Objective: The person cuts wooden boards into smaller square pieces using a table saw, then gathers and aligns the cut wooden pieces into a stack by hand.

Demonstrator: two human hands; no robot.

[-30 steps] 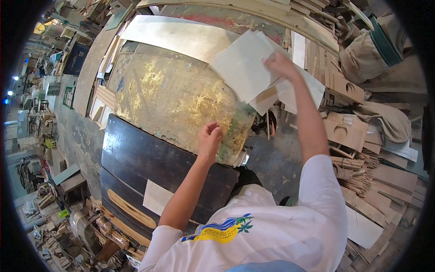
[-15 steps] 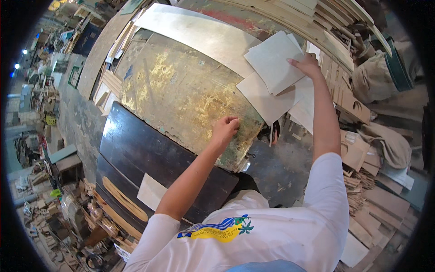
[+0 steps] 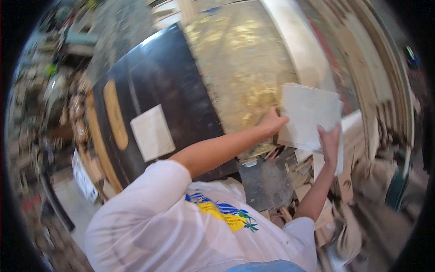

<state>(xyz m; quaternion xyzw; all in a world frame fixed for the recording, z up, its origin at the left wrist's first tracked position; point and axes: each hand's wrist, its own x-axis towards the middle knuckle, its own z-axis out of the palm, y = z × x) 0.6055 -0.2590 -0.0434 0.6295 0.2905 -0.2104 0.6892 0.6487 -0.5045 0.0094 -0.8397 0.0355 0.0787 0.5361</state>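
A small stack of thin, pale, roughly square sheets [image 3: 308, 106] lies between my two hands, over the right end of the worn bench. My right hand [image 3: 331, 143] grips the lower right side of the stack, its thumb on top and its other fingers mostly hidden. At the left edge my left hand [image 3: 273, 122] is closed on the sheets, with one digit over the top sheet; blur softens its fingers. Another pale sheet [image 3: 153, 132] lies alone on a dark, glossy panel [image 3: 181, 86] to the left.
The bench top [image 3: 235, 54] is smeared with yellowish residue. A long pale board [image 3: 294, 41] runs along its far side. Stacked wood strips [image 3: 362, 59] stand at the right, above a cloth sack [image 3: 374, 181]. The dark panel has a light oblong inset [image 3: 115, 113].
My left hand has moved right to the sheets' edge. My right hand still holds the sheets, now nearer to me and stacked more evenly. The view has turned.
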